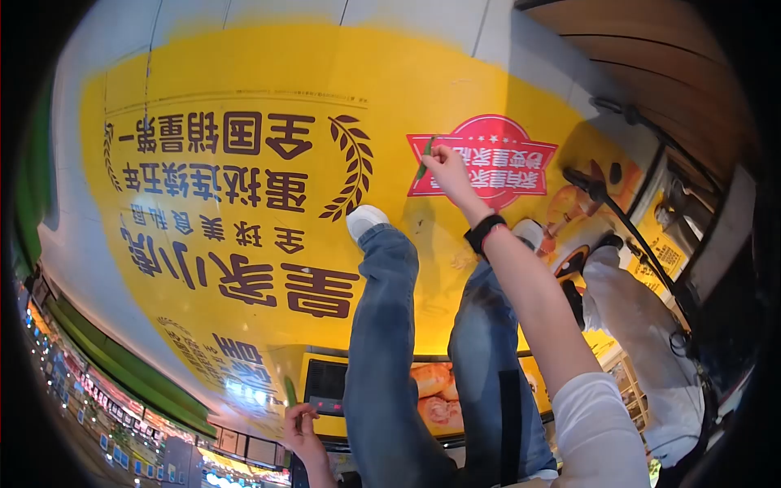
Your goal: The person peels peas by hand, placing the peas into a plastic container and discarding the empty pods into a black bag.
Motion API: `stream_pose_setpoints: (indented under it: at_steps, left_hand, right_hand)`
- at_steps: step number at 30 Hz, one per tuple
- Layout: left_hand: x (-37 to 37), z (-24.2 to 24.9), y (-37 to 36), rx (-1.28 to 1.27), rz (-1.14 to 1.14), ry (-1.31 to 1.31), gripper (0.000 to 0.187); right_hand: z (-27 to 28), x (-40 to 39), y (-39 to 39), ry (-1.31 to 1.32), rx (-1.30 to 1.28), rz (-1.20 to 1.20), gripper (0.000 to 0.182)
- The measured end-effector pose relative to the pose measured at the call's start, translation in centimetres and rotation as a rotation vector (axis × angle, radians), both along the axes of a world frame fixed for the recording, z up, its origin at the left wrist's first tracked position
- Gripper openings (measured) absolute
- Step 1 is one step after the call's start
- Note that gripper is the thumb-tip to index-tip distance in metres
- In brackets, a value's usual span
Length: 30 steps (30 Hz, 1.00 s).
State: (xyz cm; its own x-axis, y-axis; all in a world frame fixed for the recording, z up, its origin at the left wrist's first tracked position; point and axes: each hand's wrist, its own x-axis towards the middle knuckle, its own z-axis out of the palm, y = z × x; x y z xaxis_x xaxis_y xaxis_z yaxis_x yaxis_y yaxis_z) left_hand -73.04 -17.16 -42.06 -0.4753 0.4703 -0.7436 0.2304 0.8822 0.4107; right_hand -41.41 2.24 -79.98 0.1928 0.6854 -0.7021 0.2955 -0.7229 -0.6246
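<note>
My right hand [447, 169] reaches out over the yellow floor graphic, with a black band on its wrist. Its fingers pinch a slender green piece [425, 159], pointed and pod-like; the exact kind is too small to tell. Low in the view, left of my legs, my left hand [303, 434] has its fingers curled. From its fingertips a second slender green piece [290, 391] sticks up. The two hands are well apart. My jeans [382, 325] and a white shoe [366, 220] are between them.
Yellow floor sheeting [268, 65] with dark lettering and a red badge [529, 154] spreads underfoot. At right are another person's light trousers [630, 325] and a black-framed stand or cart [643, 236]. A screen [327, 386] and lit stalls are at the lower edge.
</note>
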Motion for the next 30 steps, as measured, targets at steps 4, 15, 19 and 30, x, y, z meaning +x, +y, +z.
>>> stream_pose_setpoints:
  at_steps: [4, 15, 19, 30]
  left_hand:
    - [4.8, 7.0, 5.1, 0.073, -0.147, -0.124, 0.023]
    - [27.0, 35.5, 18.0, 0.938, -1.231, -0.747, 0.029]
    - [34.9, 42.5, 13.6, 0.904, -1.522, -0.819, 0.028]
    - [49.7, 46.9, -1.2, 0.924, -1.95, -1.141, 0.029]
  right_hand:
    - [19.0, 0.7, 1.4, 0.482, 0.077, -0.426, 0.012]
    - [66.2, 10.5, 1.3, -0.122, 0.641, 0.099, 0.02]
    - [75.2, 12.5, -2.7, -0.453, 0.754, 0.199, 0.022]
    - [78.1, 31.4, -19.8, -0.406, 0.92, -0.849, 0.025]
